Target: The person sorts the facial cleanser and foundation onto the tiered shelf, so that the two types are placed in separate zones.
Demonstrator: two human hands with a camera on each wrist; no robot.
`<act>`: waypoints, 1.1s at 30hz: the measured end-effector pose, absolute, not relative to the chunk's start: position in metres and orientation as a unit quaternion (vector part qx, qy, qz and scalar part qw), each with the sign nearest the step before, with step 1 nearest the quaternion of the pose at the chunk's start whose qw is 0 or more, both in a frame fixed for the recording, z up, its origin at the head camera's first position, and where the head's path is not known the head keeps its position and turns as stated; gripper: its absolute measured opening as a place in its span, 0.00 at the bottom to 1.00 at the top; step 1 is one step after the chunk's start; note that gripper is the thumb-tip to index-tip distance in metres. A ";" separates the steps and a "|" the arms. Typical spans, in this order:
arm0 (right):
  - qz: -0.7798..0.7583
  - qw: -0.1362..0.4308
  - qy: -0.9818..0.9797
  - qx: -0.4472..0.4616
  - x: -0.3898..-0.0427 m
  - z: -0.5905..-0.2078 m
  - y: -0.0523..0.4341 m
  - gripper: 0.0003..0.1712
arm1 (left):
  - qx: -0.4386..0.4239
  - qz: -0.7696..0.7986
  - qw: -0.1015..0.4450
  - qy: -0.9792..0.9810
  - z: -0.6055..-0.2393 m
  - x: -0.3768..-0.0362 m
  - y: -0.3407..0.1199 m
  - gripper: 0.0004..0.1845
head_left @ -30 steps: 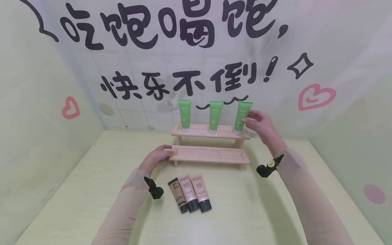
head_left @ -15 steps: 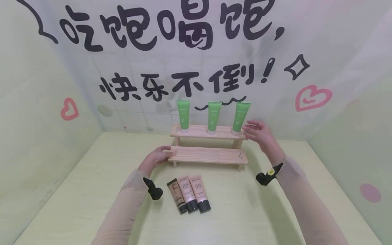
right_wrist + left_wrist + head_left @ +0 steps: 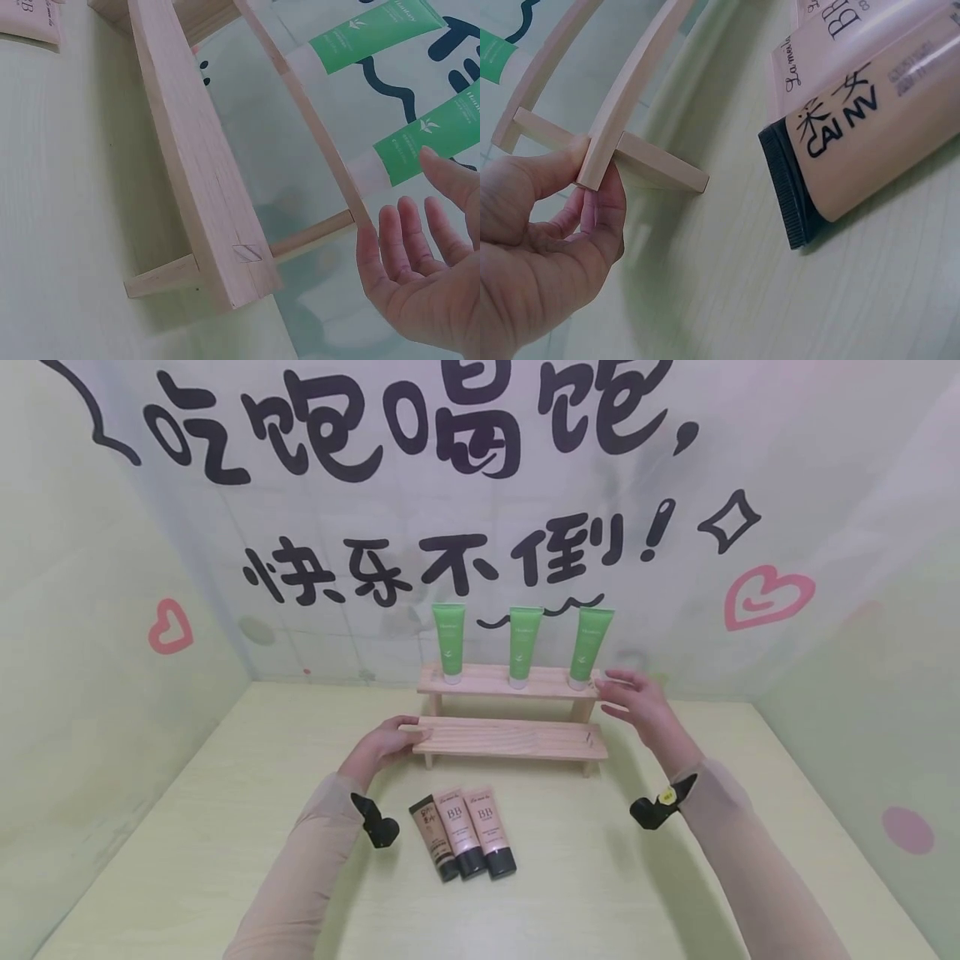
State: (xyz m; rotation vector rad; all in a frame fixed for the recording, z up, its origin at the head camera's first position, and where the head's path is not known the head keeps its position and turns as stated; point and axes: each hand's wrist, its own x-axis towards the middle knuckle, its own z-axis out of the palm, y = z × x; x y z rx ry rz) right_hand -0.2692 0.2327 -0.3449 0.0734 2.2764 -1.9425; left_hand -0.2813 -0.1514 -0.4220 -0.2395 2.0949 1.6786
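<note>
A two-tier wooden rack [image 3: 510, 739] stands on the pale green table. Three green tubes [image 3: 523, 645] stand upright on its upper shelf. My left hand [image 3: 386, 742] pinches the left end of the lower shelf [image 3: 630, 97] between its thumb and fingers [image 3: 547, 247]. My right hand [image 3: 633, 697] hovers with straight fingers just off the right end of the upper shelf, below the right green tube [image 3: 589, 643]. In the right wrist view its palm [image 3: 420, 270] faces the rack [image 3: 195, 157] without clearly touching it.
Three beige BB cream tubes [image 3: 468, 832] with black caps lie side by side on the table in front of the rack; one [image 3: 870, 142] lies close to my left hand. Walls with black lettering and pink hearts enclose the table [image 3: 600, 877] at the back and sides.
My right hand has left the right green tube and come down beside the right end of the upper shelf. My left hand has stayed on the lower shelf.
</note>
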 end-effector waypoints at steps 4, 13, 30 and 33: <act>-0.646 0.077 0.759 0.021 -0.265 -0.347 0.232 0.38 | -0.086 0.608 0.219 0.758 -0.422 -0.283 -0.152 0.30; -0.659 0.093 0.747 0.021 -0.257 -0.354 0.227 0.34 | -0.086 0.601 0.219 0.764 -0.419 -0.282 -0.151 0.30; -0.643 0.146 0.752 -0.009 -0.255 -0.371 0.206 0.34 | -0.083 0.607 0.220 0.759 -0.421 -0.281 -0.150 0.30; -0.642 0.157 0.750 -0.007 -0.255 -0.373 0.202 0.33 | -0.077 0.609 0.219 0.758 -0.422 -0.282 -0.151 0.30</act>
